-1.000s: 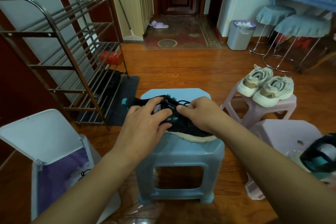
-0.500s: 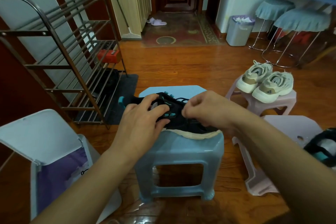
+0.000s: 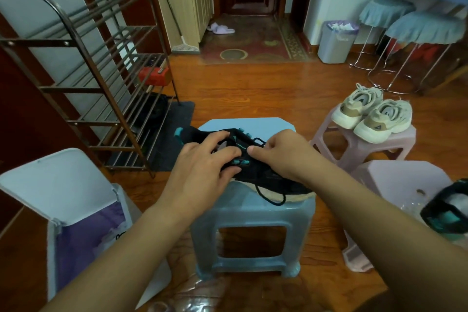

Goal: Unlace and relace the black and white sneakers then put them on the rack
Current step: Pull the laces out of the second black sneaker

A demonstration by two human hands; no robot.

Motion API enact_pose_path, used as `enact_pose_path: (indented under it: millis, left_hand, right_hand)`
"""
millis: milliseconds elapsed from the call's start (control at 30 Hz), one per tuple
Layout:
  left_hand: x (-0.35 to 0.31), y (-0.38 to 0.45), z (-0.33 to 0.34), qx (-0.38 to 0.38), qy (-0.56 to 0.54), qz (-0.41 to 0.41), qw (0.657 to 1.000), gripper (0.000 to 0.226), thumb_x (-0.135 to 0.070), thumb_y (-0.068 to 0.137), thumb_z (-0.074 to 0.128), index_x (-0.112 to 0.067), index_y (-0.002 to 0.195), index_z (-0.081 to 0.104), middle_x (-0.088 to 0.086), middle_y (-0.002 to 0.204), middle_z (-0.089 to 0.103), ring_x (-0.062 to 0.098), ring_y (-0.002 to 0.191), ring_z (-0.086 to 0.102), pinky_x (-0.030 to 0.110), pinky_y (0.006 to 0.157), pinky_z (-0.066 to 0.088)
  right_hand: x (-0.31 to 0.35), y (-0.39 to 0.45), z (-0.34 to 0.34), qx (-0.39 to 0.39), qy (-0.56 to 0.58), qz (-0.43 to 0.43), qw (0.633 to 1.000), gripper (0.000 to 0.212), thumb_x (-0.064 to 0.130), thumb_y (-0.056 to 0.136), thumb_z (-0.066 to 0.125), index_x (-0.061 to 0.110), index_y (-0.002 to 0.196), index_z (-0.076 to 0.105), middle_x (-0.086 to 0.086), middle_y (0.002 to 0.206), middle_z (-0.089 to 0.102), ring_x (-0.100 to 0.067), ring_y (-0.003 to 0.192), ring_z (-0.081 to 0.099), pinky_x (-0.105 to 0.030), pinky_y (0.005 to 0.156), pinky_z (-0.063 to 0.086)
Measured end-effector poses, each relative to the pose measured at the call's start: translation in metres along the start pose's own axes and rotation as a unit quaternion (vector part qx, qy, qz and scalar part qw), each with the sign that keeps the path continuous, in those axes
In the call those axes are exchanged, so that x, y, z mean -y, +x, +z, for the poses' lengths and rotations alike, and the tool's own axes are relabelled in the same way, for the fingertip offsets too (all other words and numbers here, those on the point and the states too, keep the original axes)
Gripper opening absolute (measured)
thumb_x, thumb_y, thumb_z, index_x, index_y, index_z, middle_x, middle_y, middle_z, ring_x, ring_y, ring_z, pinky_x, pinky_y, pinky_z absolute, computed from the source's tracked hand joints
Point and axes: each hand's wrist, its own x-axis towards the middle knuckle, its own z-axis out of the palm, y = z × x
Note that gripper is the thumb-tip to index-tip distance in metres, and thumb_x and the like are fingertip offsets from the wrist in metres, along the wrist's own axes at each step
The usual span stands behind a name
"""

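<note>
step: lacing sneaker (image 3: 255, 172) on stool (image 3: 253, 213) | left hand (image 3: 202, 175) curled, gripping upper | right hand (image 3: 286, 157) pinching lace (image 3: 268, 195) | tip: brace shoe, pull lace straight through 1 eyelet

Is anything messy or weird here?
A little. A loose black lace dangles off the black sneaker over the blue stool's edge. The other black sneaker sits apart on a pink stool, at the frame's right edge.

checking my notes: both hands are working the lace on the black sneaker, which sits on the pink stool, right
Not quite. The head view shows both hands, left and right, on the black sneaker, but it sits on the blue stool, not the pink one.
</note>
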Motion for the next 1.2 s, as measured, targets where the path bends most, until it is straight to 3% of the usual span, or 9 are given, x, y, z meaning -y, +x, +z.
enact_pose_path:
  millis: [267,367,433,500,600,700,1033,1133,1200]
  left_hand:
    - [0.002,0.002,0.001,-0.009,0.003,-0.005,1.000,0.029,-0.038,0.089,0.068,-0.030,0.117,0.069,0.001,0.142,0.054,0.021,0.114,0.062,0.041,0.098,0.043]
    - [0.002,0.003,-0.001,-0.007,-0.012,-0.004,1.000,0.029,-0.037,0.088,0.071,-0.030,0.116,0.069,0.001,0.141,0.055,0.021,0.114,0.062,0.041,0.098,0.043]
    - [0.003,0.002,-0.002,-0.006,-0.016,0.004,1.000,0.030,-0.036,0.088,0.073,-0.030,0.117,0.070,0.002,0.141,0.055,0.020,0.115,0.061,0.041,0.099,0.042]
    - [0.003,0.003,-0.003,-0.006,-0.014,0.008,1.000,0.030,-0.036,0.089,0.072,-0.029,0.118,0.070,0.001,0.142,0.054,0.019,0.116,0.060,0.040,0.100,0.041]
    - [0.003,0.005,-0.003,0.000,-0.018,0.004,1.000,0.030,-0.037,0.089,0.071,-0.030,0.118,0.069,-0.002,0.142,0.053,0.016,0.116,0.059,0.039,0.100,0.039]
    - [0.000,0.004,-0.004,0.002,-0.021,0.002,1.000,0.029,-0.038,0.089,0.070,-0.031,0.118,0.069,-0.002,0.143,0.052,0.016,0.118,0.058,0.038,0.101,0.037]
    - [-0.003,0.003,-0.003,-0.013,-0.010,0.001,1.000,0.028,-0.033,0.086,0.076,-0.029,0.114,0.070,0.000,0.136,0.056,0.018,0.111,0.062,0.041,0.096,0.043]
    - [-0.001,0.004,-0.002,-0.014,-0.012,-0.005,1.000,0.028,-0.034,0.087,0.075,-0.029,0.114,0.070,0.000,0.137,0.056,0.018,0.110,0.062,0.041,0.096,0.043]
    - [-0.001,0.004,-0.002,-0.014,-0.017,-0.006,1.000,0.029,-0.035,0.088,0.074,-0.029,0.115,0.070,0.000,0.138,0.056,0.018,0.110,0.062,0.042,0.097,0.044]
  right_hand:
    - [-0.005,-0.017,-0.022,0.103,0.149,-0.029,0.983,0.021,0.024,0.086,0.074,0.017,0.068,0.067,-0.001,0.057,0.052,-0.016,0.051,0.043,-0.029,0.051,0.034]
    - [-0.014,-0.055,-0.044,0.335,0.022,-0.171,0.926,0.012,0.022,0.090,0.072,0.019,0.078,0.073,0.004,0.062,0.059,-0.012,0.055,0.049,-0.033,0.055,0.040]
    - [-0.025,-0.065,-0.043,0.418,-0.141,-0.165,0.882,0.012,0.024,0.091,0.070,0.017,0.082,0.071,0.007,0.064,0.059,-0.004,0.056,0.051,-0.029,0.058,0.044]
    - [-0.031,-0.059,-0.037,0.359,-0.205,-0.144,0.899,0.016,0.034,0.092,0.067,0.022,0.083,0.072,0.011,0.063,0.059,-0.002,0.057,0.053,-0.028,0.060,0.048]
    - [-0.031,-0.036,-0.031,0.103,-0.035,-0.071,0.992,0.035,0.048,0.095,0.063,0.020,0.076,0.071,0.008,0.053,0.052,-0.005,0.049,0.047,-0.023,0.049,0.040]
    - [-0.016,-0.016,-0.015,-0.046,0.012,-0.050,0.998,0.044,0.052,0.095,0.061,0.015,0.073,0.067,0.006,0.056,0.056,-0.008,0.052,0.052,-0.024,0.047,0.037]
    - [-0.009,-0.004,-0.004,0.050,0.103,0.021,0.993,0.027,0.027,0.093,0.068,0.014,0.071,0.060,-0.007,0.062,0.048,-0.023,0.058,0.044,-0.032,0.055,0.036]
    - [-0.014,-0.022,-0.017,0.126,0.201,0.011,0.971,0.019,0.017,0.092,0.067,0.012,0.076,0.059,-0.009,0.062,0.039,-0.020,0.052,0.035,-0.028,0.048,0.029]
    - [-0.016,-0.042,-0.029,0.229,0.134,-0.046,0.963,0.017,0.014,0.091,0.065,0.010,0.075,0.062,-0.003,0.059,0.044,-0.013,0.050,0.040,-0.026,0.046,0.034]
